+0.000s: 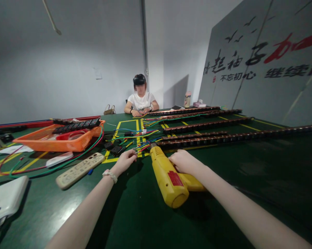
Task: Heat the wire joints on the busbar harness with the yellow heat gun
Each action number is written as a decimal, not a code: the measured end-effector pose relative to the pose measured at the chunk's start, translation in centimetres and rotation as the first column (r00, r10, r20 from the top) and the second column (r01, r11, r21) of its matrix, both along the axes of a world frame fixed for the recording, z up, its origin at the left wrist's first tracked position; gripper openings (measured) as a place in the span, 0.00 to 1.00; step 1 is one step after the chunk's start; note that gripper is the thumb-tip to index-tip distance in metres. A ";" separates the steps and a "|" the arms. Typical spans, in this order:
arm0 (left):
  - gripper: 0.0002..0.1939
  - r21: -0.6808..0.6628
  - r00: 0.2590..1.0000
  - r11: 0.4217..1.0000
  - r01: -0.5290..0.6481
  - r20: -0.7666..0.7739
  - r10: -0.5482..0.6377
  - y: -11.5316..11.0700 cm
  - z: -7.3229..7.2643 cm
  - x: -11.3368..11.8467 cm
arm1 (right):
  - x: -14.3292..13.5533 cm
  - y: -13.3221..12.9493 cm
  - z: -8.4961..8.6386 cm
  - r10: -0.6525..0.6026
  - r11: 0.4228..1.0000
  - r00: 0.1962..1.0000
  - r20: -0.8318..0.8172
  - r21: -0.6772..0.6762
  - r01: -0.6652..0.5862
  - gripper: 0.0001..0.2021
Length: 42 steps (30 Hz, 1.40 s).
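My left hand (126, 160) is closed in a pinch at the ends of several thin coloured wires (145, 148); the fingertips partly cover them. My right hand (184, 162) is curled against the handle side of a yellow heat gun (168, 178) with a red label, and part of its grip is hidden. The nozzle points away from me, towards the wires, a little right of my left hand. Beyond it, the wires run into long dark strips with copper-coloured edges (210, 139) that stretch to the right. Small black parts (117, 150) lie left of the wires.
An orange basket (78, 144) with black parts and red wire stands at the left. Nearer lie a beige power strip (80, 170), a white device (8, 200) and loose red and green wires. Across the green table (249, 207) sits a co-worker (141, 100), hands on the tabletop.
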<state>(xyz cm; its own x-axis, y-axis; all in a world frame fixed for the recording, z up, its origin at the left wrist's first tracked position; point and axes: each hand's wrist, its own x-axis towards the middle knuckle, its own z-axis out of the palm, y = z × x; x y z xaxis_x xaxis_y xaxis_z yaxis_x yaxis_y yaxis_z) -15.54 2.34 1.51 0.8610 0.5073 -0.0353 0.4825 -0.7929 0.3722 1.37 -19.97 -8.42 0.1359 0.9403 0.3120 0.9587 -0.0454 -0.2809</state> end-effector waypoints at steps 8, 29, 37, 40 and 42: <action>0.08 0.009 1.000 1.000 0.029 -0.004 -0.029 0.1 0.0 -0.1 | -0.2 0.2 0.4 0.006 1.000 0.999 0.034 -0.008 -0.006 0.10; 0.10 0.027 1.000 0.999 0.018 0.011 -0.019 -0.1 -0.2 0.1 | -2.3 0.9 1.2 0.126 0.988 0.992 -0.033 0.098 -0.122 0.08; 0.13 0.103 0.997 0.992 0.069 0.010 -0.071 0.6 -0.5 0.0 | -1.6 0.8 1.1 0.044 0.998 0.998 -0.044 0.043 -0.042 0.09; 0.15 0.090 0.997 0.995 0.053 0.051 -0.057 0.6 -0.4 0.0 | -0.8 0.5 1.0 -0.005 1.000 0.998 -0.057 0.020 0.006 0.10; 0.16 0.090 0.997 0.995 0.050 0.058 -0.056 0.6 -0.4 -0.1 | -0.5 0.4 0.8 -0.025 0.999 0.998 -0.058 0.020 0.026 0.10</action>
